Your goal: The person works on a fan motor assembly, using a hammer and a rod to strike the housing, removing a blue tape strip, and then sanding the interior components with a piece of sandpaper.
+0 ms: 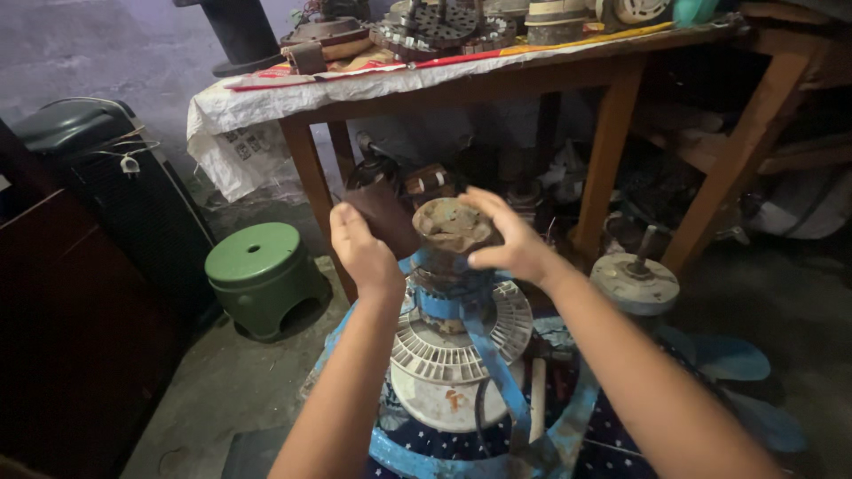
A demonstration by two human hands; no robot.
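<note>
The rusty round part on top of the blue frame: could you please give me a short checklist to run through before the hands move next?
1. Right hand on the rusty round part: ok, fingers curl over its right side.
2. Left hand gripping a dark brown piece: ok.
3. Part seated squarely on the blue frame: cannot tell, the joint is hidden.
4. White ribbed disc below is level: ok.
5. Green stool stands apart from the arms: ok.

Green stool [258, 263]; wooden table [612, 124]; black cooler [106, 168].
</note>
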